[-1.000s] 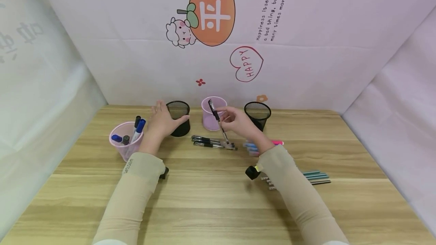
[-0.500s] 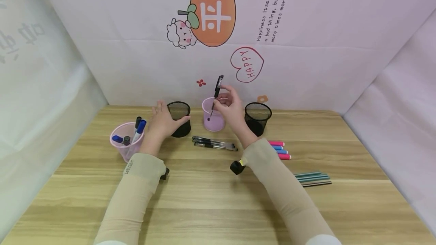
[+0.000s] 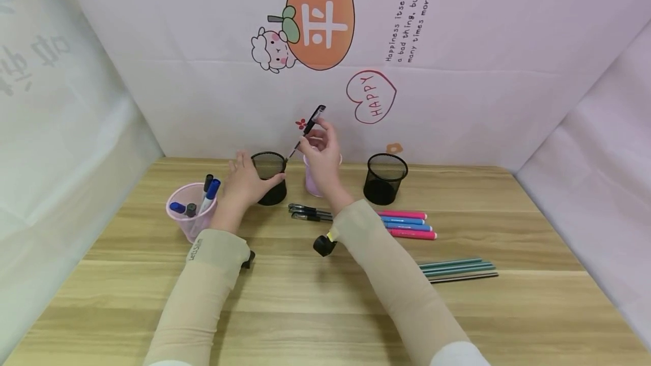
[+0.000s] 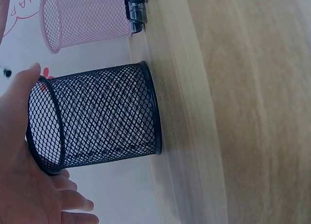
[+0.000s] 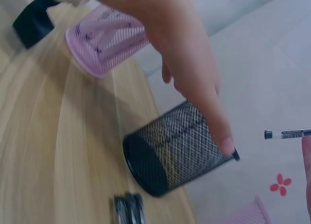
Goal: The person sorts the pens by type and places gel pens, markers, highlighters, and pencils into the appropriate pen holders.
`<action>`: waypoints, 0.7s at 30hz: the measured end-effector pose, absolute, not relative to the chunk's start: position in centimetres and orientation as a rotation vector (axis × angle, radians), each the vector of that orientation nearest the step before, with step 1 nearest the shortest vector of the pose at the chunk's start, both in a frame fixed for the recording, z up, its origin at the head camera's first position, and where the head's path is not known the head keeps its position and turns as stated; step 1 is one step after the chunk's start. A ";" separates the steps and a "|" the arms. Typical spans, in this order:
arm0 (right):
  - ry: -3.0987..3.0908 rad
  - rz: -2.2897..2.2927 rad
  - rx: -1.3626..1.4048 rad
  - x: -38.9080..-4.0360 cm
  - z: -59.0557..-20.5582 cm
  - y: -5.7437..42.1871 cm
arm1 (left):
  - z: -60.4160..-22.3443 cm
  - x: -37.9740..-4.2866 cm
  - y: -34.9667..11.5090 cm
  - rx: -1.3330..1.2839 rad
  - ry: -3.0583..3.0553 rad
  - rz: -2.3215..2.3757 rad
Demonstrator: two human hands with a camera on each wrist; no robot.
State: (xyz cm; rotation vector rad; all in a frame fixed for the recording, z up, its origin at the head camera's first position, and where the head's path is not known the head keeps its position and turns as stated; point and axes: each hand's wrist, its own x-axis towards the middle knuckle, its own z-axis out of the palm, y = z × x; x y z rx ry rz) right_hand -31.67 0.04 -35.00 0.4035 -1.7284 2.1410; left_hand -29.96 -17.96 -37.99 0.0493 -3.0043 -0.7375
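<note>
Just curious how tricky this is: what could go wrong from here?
The pen slants in the right hand; its lower end might catch the rim of the black mesh cup. The cup could tip if the left hand at its rim slipped. Lowering the right sleeve might roll the loose black pens it partly hides from above.

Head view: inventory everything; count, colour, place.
Round mesh cups: four, two pink, two black, far half
Markers: four, blue and black caps, leftmost cup
Slim pens: four or more, black, one held, rest centre
Coloured markers: four, pink and blue, right
Thin sticks: several, mostly teal, right
Woodgrain table: one, brown, beneath
Printed cloth: one, white, around
Small blocks: two, black, wrists
Sleeves: two, beige, forearms
Left grip: one, touching black cup
Right grip: one, pinching pen
</note>
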 end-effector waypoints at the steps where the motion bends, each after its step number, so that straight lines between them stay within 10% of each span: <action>1: -1.695 2.183 0.392 -31.7 -35.0 -0.3 | -38.0 -30.0 -18.0 0.049 -3.005 -0.738; 21: -1.764 2.306 0.336 -31.5 -36.3 -3.2 | -38.0 -30.0 -18.0 0.069 -2.997 -0.758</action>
